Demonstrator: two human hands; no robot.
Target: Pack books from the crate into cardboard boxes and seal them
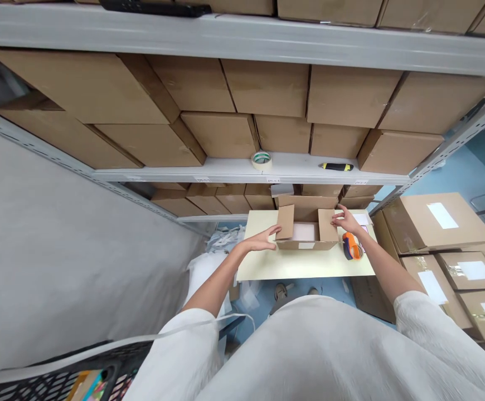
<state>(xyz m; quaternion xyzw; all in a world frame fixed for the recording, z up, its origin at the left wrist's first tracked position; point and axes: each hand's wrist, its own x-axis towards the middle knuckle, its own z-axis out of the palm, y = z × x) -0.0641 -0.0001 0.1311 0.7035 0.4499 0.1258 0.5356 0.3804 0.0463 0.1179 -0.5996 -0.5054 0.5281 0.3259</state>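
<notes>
An open cardboard box stands on a pale yellow tabletop with its flaps up and out. Inside it lies something flat and whitish-pink, too plain to name. My left hand grips the box at its left side, fingers by the left flap and thumb lower down. On the other side my right hand has its fingertips closed on the edge of the right flap. Just below the right wrist rests an orange and dark blue tape dispenser.
Shelves packed with brown cartons rise in front. A masking tape roll and a yellow-black utility knife lie on the shelf edge. Labelled cartons are stacked at right. A black crate stands lower left.
</notes>
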